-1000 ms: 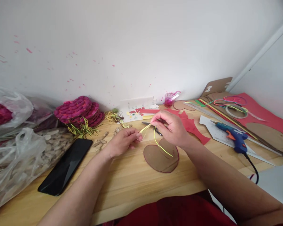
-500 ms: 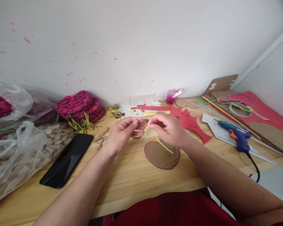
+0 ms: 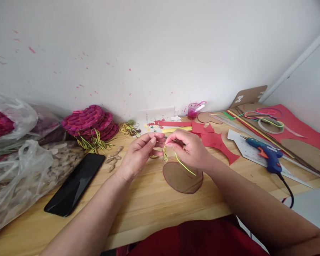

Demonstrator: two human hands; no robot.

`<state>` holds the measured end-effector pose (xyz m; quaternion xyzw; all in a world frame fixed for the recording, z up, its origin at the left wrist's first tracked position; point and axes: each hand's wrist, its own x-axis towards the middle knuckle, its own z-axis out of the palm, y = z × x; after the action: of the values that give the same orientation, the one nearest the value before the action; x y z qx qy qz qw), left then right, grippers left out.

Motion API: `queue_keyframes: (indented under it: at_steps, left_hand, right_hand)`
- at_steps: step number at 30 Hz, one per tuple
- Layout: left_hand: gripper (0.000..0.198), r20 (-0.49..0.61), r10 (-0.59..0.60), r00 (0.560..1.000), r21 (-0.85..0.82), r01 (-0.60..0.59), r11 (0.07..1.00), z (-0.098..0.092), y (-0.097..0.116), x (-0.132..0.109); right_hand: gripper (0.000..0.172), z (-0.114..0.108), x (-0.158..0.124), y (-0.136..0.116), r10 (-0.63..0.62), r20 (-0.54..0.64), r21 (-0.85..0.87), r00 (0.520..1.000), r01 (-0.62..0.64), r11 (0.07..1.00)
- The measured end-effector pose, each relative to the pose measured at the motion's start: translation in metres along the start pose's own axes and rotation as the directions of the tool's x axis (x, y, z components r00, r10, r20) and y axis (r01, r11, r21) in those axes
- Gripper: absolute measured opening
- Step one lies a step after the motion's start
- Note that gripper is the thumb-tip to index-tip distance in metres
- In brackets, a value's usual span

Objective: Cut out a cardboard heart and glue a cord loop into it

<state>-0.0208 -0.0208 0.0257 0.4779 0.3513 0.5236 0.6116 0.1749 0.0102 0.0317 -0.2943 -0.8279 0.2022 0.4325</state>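
Observation:
My right hand point(image 3: 188, 147) pinches a strand of yellow-green yarn point(image 3: 185, 165). A small looped bunch of it hangs below the fingertips, and a loose tail slants down to the right. Close beside it, my left hand point(image 3: 140, 153) has its thumb pressed to the fingers; whatever lies between them is too small to make out. Under the right hand, a rounded cardboard piece point(image 3: 182, 179) with a dark red outline lies on the wooden table point(image 3: 138, 213). Several peanuts point(image 3: 113, 159) lie left of my left hand.
To the left are a black phone point(image 3: 76, 183), a plastic bag of peanut shells point(image 3: 61, 156) and stacked pink-purple discs point(image 3: 88, 121). Red paper scraps point(image 3: 218, 144) lie beyond my right hand. A blue glue gun point(image 3: 268, 153) with a cord rests at the right.
My right hand has shifted very slightly left, and the yarn bunch hangs a little lower below its fingertips. Otherwise, both hands keep nearly the same pose.

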Motion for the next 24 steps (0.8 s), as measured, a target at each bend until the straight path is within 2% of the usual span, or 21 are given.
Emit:
queue_keyframes:
  at_steps: [9, 24]
  left_hand:
    - [0.032, 0.018, -0.032, 0.999, 0.060, 0.031, 0.998, 0.0014, 0.0025, -0.0018]
    - [0.031, -0.003, 0.028, 1.000, 0.077, -0.028, 0.997, -0.0031, -0.0010, 0.0006]
  right_hand:
    - [0.008, 0.0024, -0.0012, -0.0009, 0.032, -0.011, 0.013, 0.999, -0.032, 0.999]
    - [0.008, 0.0027, -0.0004, -0.0033, 0.008, -0.021, -0.008, 1.000, -0.008, 1.000]
